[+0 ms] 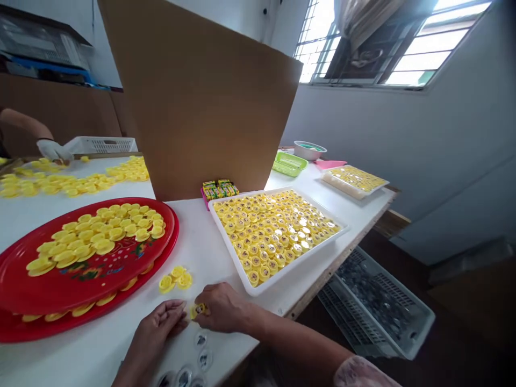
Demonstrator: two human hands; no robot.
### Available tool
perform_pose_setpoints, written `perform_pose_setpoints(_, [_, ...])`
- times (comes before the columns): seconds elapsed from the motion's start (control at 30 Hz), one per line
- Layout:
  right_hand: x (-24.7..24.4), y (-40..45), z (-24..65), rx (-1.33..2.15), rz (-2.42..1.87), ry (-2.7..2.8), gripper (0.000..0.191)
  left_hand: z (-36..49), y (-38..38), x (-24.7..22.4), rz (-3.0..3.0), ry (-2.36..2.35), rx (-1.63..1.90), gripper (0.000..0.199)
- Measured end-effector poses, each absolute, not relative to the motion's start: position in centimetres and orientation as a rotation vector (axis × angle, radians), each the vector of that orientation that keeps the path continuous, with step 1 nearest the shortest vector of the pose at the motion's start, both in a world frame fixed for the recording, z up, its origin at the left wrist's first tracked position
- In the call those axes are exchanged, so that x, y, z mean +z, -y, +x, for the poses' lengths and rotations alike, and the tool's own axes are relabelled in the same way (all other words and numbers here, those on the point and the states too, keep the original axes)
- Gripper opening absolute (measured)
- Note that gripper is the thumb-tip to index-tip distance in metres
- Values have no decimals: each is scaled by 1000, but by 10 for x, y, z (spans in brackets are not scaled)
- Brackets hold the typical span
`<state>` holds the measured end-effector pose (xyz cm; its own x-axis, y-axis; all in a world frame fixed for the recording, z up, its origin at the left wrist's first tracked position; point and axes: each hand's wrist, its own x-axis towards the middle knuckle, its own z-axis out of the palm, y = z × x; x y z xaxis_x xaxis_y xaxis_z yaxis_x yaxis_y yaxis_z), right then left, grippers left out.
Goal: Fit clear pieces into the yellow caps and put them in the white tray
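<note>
My right hand [221, 307] is closed on a small yellow disc [198, 310] with a dark printed picture on it. Close beside it, my left hand [161, 322] has its thumb and fingers pinched together near the disc; what they hold, if anything, is too small to make out. Just beyond the hands lies a little group of yellow discs [177, 279] on the white table. Nearer to me, several clear round pieces [205, 359] with dark pictures rest by the table's front edge. Beyond my right hand, a white tray [253, 290] holds rows of yellow printed discs.
Stacked red trays [133, 279] with yellow discs fill the left side. A cardboard panel [209, 107] stands behind small packets [220, 190]. A second tray [350, 180] and a green basket [288, 164] are farther back. A person's gloved hand [54, 150] works at far left. Crates [382, 301] sit below right.
</note>
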<state>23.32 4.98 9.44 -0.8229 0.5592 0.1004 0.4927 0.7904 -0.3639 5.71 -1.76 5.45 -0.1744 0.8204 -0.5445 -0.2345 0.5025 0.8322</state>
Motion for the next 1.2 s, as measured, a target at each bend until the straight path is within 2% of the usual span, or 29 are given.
perform_pose_setpoints(0.17, [133,-90,278,384,-956,2459,19,55,17,53,516,-1517,1025,56])
perform_pose_setpoints(0.3, [154,-170,324,127,-1519,2262,23,57,16,47,560,-1563,1032,58])
perform_pose_setpoints(0.43, [147,-239,356,87,-1726,2190,25,65,17,50,541,-1623,1118,54])
perform_pose_setpoints(0.6, [123,-271,358,112,-1789,2197,27,72,17,63,554,-1667,1160,51])
perform_pose_setpoints(0.8, [115,-273,353,117,-1781,2218,23,70,18,62,568,-1637,1149,53])
perform_pose_setpoints(1.03, [136,-228,341,15,-1643,2217,35,64,21,60,589,-1536,1104,45])
perform_pose_setpoints(1.13, [135,-170,313,24,-1173,2259,32,62,22,59,601,-1499,1131,39])
perform_pose_setpoints(1.2, [132,-121,292,244,-780,2442,26,62,21,58,616,-1492,1137,36])
